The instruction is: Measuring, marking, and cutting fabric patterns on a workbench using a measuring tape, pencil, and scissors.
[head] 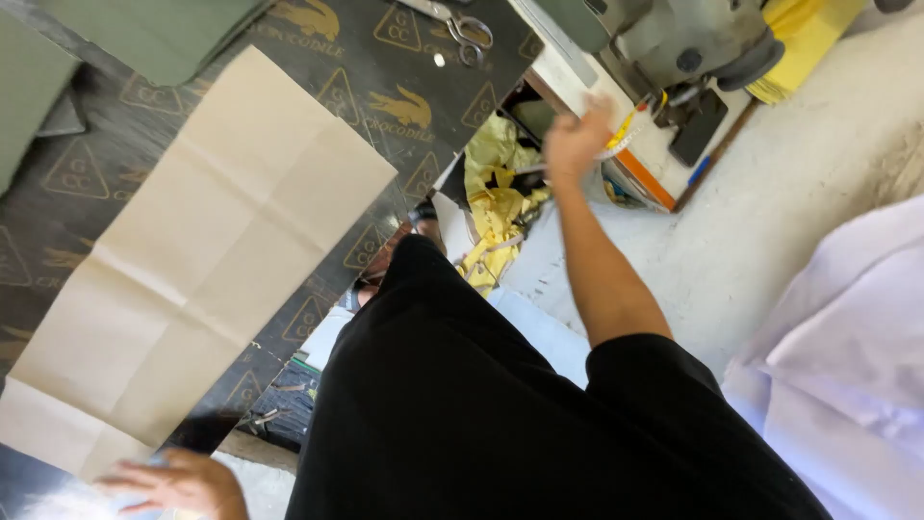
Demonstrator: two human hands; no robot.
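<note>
Two hands work apart: my left hand [183, 481] rests spread at the brown paper sheet [202, 260]; my right hand [577, 140], grip unclear, reaches toward the sewing machine [674, 43]. I'd keep the paper flat on the desk [385, 72].

A dark printed worktable [87, 173] fills the left, a sewing machine [674, 39] stands on a light table opposite, above a pale concrete floor [799, 193] in daylight.

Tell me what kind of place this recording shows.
Most likely a sewing or tailoring workshop: a sewing machine on a bench, scissors on the dark cutting table, a creased paper pattern sheet, and yellow fabric scraps below.
</note>
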